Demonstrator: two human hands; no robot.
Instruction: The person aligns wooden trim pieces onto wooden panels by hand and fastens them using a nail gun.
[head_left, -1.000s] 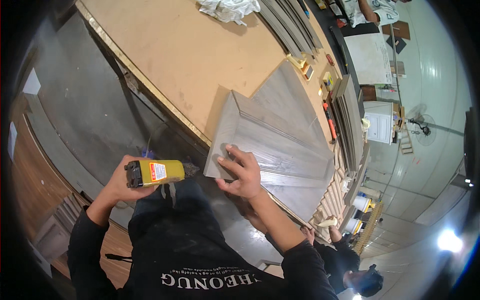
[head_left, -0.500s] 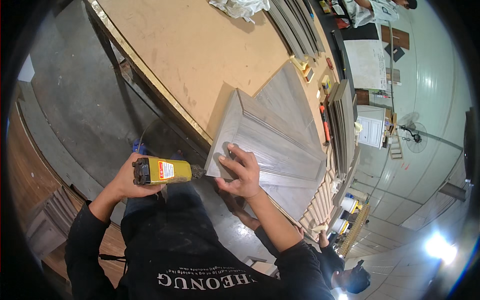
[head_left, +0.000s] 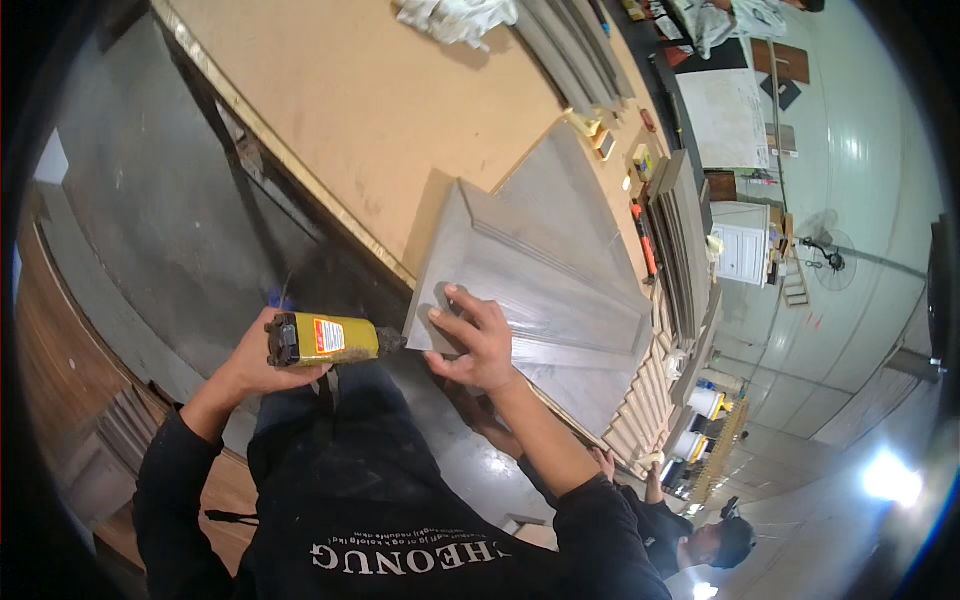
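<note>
My left hand is closed around a yellow nail gun with a dark end cap and a white-and-red label. The tool's dark nose meets the near end corner of a grey wood-grain cabinet door or touches close to it; exact contact cannot be made out. Bent and spread, the fingers of my right hand press on the door's face, with the thumb at its lower edge, holding that corner. The framed door lies over another grey panel and sticks out past the table edge.
Beneath the door is a tan worktable. Grey strips, a white plastic bag, an orange-and-black tool and stacked panels lie around it. A co-worker is at the lower right. A dim arm shows below my right forearm.
The view has shifted slightly, so the table and door appear a little further left. Both hands keep their holds, and the nail gun stays at the door's corner.
</note>
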